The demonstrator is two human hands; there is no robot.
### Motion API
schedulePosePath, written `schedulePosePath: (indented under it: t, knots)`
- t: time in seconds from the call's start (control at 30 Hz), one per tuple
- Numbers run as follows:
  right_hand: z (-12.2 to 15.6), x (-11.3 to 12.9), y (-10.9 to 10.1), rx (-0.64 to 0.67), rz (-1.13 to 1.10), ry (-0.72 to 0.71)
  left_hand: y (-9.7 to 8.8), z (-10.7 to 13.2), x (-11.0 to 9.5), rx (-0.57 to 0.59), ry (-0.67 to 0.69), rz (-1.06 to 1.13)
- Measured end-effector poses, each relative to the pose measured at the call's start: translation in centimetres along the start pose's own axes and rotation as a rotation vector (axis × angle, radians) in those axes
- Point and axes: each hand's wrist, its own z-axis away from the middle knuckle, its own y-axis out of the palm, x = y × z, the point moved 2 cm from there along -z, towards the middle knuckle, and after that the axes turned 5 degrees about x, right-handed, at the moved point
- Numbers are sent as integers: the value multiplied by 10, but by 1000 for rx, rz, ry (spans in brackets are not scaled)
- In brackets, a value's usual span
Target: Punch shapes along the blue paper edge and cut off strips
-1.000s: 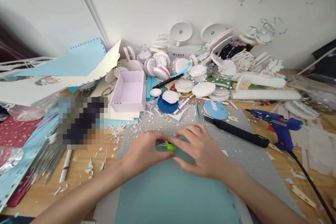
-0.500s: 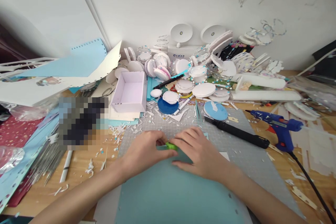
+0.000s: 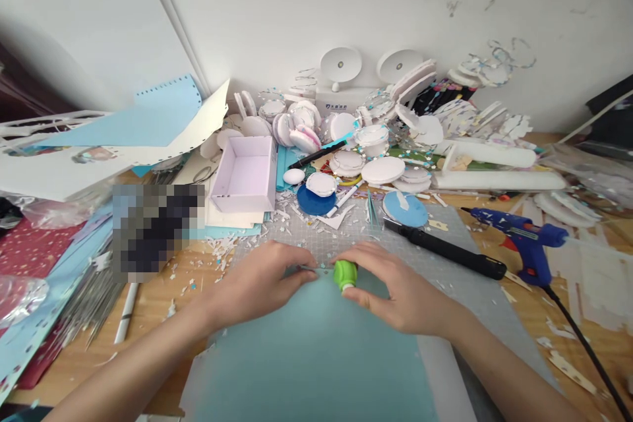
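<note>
Two hands meet over the middle of the bench, near its front edge. The right hand [image 3: 395, 290] is closed round a small green tool [image 3: 345, 274], thumb beneath and fingers bent over the top, and the tool sits right on the far edge of a teal sheet [image 3: 316, 356]. The left hand [image 3: 262, 285] is curled almost shut beside it, with thumb and fingertips closed on that same far edge of the sheet, just left of the tool.

The sheet lies flat on a grey cutting mat [image 3: 445, 257] and runs from the hands back to the bench's front edge. A long black tool [image 3: 445, 249] lies slantwise on the mat's right part, well apart from the right hand. Beyond it, toward the right edge of the bench [image 3: 148, 316], rests a blue glue gun [image 3: 524, 241] with its black cord trailing to the front right corner. Toward the back edge stand an open white box [image 3: 243, 175] and a heap of white discs [image 3: 383, 169] — paper scraps litter the wood around them.
</note>
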Motion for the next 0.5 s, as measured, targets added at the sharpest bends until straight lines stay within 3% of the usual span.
schedulePosePath:
  t: [0.5]
  knots:
    - [0,1,8,47,-88,114,1,3,-9,5,36,-64]
